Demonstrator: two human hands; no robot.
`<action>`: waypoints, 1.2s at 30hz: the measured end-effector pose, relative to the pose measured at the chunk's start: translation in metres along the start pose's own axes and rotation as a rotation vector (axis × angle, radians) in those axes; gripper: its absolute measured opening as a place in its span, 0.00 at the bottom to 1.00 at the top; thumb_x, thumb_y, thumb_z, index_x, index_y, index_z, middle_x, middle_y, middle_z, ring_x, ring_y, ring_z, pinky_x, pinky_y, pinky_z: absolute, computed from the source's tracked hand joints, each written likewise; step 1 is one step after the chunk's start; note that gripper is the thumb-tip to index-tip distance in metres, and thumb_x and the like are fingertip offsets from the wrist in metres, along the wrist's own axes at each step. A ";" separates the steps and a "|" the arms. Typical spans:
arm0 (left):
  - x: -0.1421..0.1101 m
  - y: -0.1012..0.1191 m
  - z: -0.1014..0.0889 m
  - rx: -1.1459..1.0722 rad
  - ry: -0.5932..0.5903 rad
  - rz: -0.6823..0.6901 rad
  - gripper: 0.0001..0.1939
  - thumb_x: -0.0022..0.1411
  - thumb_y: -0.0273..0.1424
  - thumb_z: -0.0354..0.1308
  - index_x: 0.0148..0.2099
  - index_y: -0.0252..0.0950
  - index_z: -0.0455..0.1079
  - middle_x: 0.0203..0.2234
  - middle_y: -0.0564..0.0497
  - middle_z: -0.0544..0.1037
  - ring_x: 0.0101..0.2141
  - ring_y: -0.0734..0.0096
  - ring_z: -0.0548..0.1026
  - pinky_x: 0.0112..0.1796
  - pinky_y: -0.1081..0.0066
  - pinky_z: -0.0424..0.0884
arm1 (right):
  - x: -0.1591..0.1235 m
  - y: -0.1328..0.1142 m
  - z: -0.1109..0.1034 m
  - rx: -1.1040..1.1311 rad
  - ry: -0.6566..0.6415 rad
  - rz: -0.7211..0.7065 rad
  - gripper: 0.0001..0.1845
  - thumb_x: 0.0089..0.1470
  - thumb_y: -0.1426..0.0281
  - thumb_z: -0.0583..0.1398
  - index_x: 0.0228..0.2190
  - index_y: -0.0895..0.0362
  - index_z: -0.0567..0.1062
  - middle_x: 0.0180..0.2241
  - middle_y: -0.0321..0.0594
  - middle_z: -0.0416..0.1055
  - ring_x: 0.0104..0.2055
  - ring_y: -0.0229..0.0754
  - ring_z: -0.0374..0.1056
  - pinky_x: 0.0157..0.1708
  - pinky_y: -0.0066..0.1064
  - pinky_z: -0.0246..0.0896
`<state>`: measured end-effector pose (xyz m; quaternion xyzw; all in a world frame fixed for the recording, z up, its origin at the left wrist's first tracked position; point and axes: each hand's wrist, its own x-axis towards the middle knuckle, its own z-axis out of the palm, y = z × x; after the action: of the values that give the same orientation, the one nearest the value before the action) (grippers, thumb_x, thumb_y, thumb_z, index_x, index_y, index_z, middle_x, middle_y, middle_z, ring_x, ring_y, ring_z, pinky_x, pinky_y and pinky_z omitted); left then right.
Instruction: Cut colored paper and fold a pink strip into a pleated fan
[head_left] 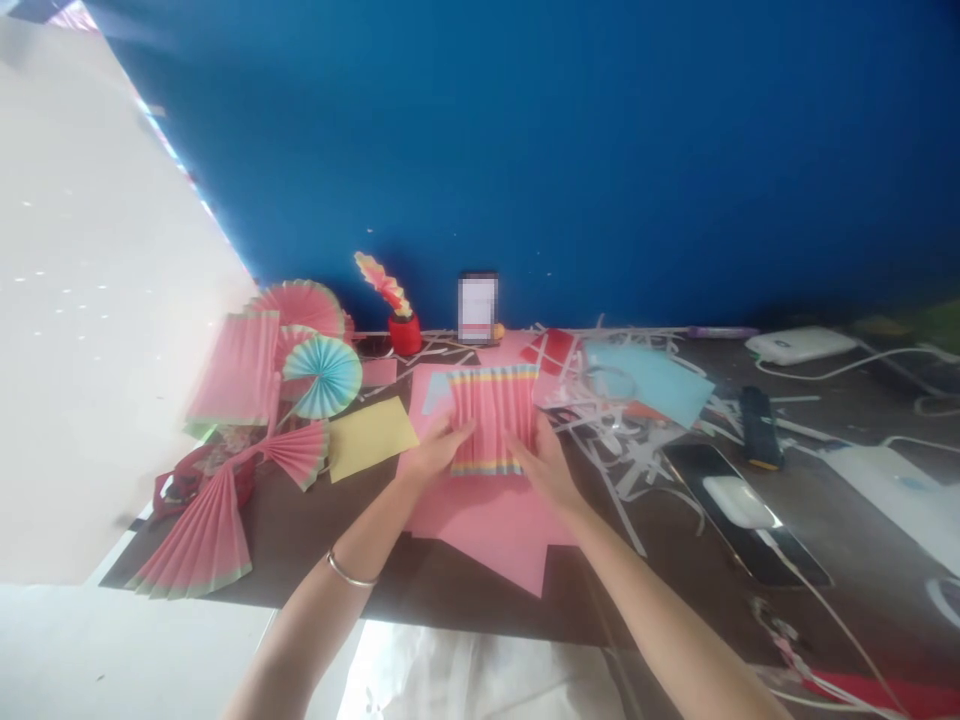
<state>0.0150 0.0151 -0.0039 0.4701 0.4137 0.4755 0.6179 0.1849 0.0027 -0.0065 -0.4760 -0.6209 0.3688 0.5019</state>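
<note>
A pleated sheet of pink paper [491,415], with yellow and blue stripes along its top and bottom edges, is held up between my two hands. My left hand [440,447] grips its left side, thumb on the front face. On the right edge, my right hand [551,462] holds it the same way, thumb in front and the other fingers mostly hidden behind. Beneath it, flat pink sheets [487,530] lie on the dark table [322,560]. Just left of my left hand is a yellow sheet [373,437].
Folded pink paper fans [199,540] and a blue paper rosette [322,375] are at the left. A red pot [405,333] stands by the blue wall. White paper strips [637,455], a light blue sheet [660,380], a phone [742,510] and cables lie at the right.
</note>
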 end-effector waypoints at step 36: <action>-0.019 0.021 0.012 -0.098 -0.554 -0.238 0.15 0.52 0.39 0.59 0.34 0.34 0.60 0.19 0.59 0.55 0.17 0.84 0.53 0.18 0.78 0.51 | -0.001 -0.031 -0.019 0.382 -0.411 0.261 0.21 0.45 0.61 0.62 0.43 0.53 0.72 0.39 0.41 0.74 0.45 0.49 0.68 0.47 0.45 0.62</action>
<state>0.0189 -0.0033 0.0204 0.4999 0.2584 0.2729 0.7803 0.1964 -0.0073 0.0266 -0.3641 -0.5625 0.6288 0.3946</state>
